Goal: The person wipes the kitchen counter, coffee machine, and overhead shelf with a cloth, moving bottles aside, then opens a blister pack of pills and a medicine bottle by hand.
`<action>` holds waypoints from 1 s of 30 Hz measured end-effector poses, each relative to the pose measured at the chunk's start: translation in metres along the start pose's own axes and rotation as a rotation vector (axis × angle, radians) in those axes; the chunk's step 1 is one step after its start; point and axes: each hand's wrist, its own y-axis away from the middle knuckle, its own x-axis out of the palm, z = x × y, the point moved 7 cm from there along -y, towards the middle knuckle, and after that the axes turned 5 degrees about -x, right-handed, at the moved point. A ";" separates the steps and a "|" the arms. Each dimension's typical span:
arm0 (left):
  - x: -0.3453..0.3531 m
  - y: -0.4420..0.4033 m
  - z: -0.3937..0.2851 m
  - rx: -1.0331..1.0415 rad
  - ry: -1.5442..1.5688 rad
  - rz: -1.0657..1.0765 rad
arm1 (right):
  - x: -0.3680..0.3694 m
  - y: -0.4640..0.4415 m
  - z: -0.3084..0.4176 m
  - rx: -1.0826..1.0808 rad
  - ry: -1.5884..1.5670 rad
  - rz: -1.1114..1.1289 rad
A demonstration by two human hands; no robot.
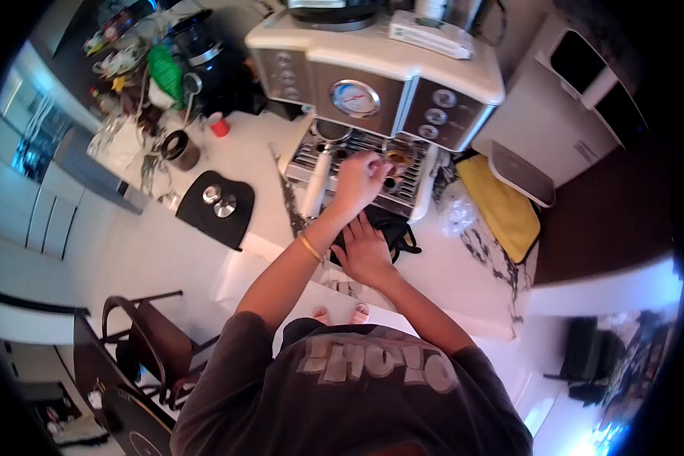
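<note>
Over the metal drip tray [304, 152] of the white espresso machine [463, 72], my left hand [359, 181] is closed in a pinch. Its fingertips are beside a small glass [399, 157] with brown liquid; what they hold, if anything, is too small to make out. My right hand [366, 254] lies with fingers spread on a black cloth [397, 232] at the counter's front edge, below the tray. A portafilter with a white handle [317, 186] is left of my left hand, its handle pointing toward me.
A metal tamper [222, 204] sits on a black mat [205, 216] at the left. Behind it are a dark canister [181, 150] and a red cup [218, 125]. On the right lie a yellow cloth [494, 205] and crumpled clear plastic [457, 213].
</note>
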 end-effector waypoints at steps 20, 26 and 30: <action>-0.129 0.068 0.018 0.015 -0.588 0.379 | 0.031 -0.094 0.117 -0.003 -0.355 -0.293; -0.211 0.083 0.027 0.193 -0.258 0.528 | 0.058 -0.161 0.096 0.399 -0.106 -0.567; -0.270 0.071 0.020 0.302 -0.201 0.542 | 0.053 -0.219 0.091 0.561 -0.276 -0.640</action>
